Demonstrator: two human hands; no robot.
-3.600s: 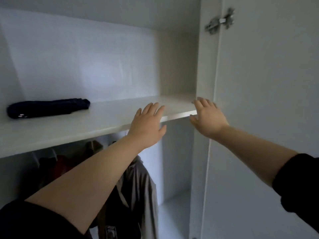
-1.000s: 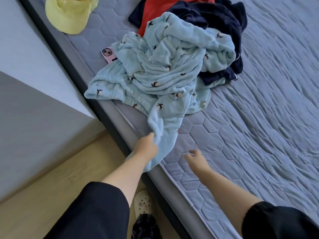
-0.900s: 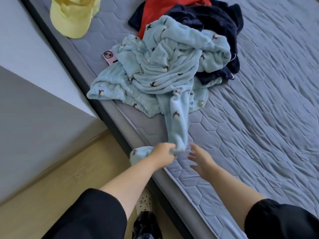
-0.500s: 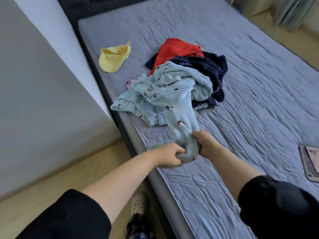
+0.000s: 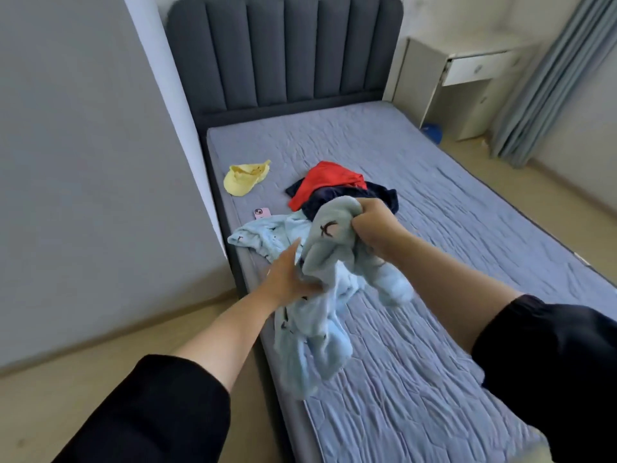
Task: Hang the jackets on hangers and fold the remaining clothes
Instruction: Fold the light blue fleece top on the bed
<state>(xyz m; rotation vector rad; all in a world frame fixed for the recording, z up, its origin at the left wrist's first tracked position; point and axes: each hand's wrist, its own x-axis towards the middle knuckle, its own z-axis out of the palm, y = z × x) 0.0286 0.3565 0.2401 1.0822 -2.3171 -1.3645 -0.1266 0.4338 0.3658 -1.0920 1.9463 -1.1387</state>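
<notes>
Mid-frame, the right hand clenched a bunched top of the light-blue fleece garment, held above the bed. The left hand gripped the fabric lower down, thumb out. The garment's far end lay on the mattress beside the red garment and the navy garment.

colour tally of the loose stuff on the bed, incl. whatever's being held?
Yellow cap: 1
Red garment: 1
Navy garment: 1
Light blue fleece bundle: 1 (cannot tell if one piece or two)
Pink phone: 1
Total: 5
</notes>
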